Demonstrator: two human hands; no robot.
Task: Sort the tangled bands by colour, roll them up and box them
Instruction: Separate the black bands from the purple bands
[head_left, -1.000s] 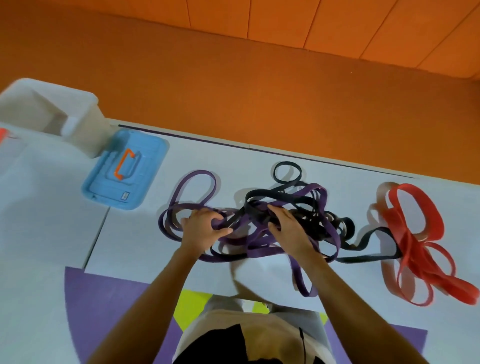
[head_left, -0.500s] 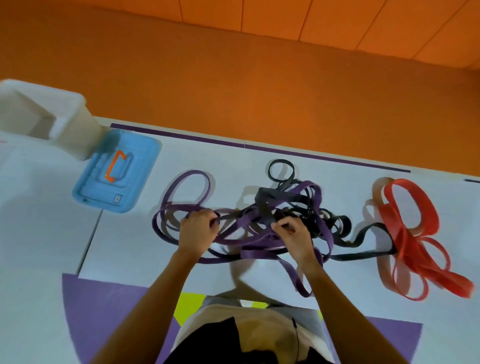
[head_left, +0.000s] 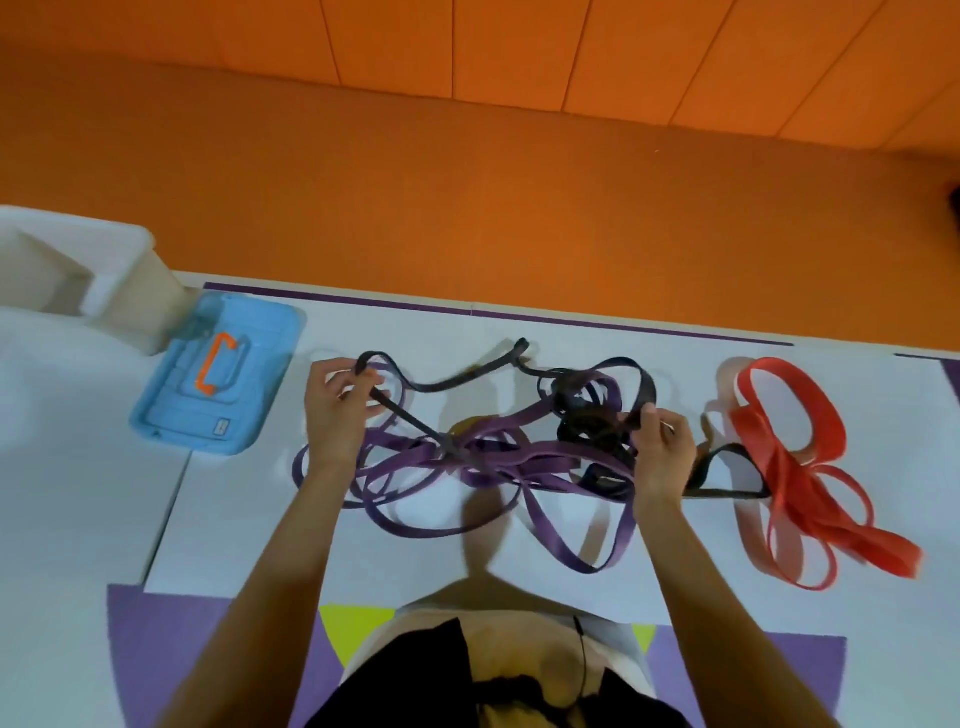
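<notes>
Floor in orange (head_left: 467, 197) ran beyond the far edge of the white work surface (head_left: 78, 493), and a thin purple stripe followed that edge. Bare white lay open on the near side of the bands and at far left. The purple bands (head_left: 493, 453) sprawled tangled across the middle, with one long loop trailing toward the person. The red bands (head_left: 795, 467) lay in their own pile to the right, near the right edge, where a loop of the black band (head_left: 447, 383) reached them. The white box (head_left: 130, 291) stood at the far left corner, with the blue lid (head_left: 171, 415) just beside it. The left hand (head_left: 335, 410) was raised over the tangle's left side, its fingers (head_left: 324, 371) pinching one end of the black band. The right hand (head_left: 662, 447) pinched the same band's other stretch between curled fingers (head_left: 649, 415) and thumb, above the dark knot.
</notes>
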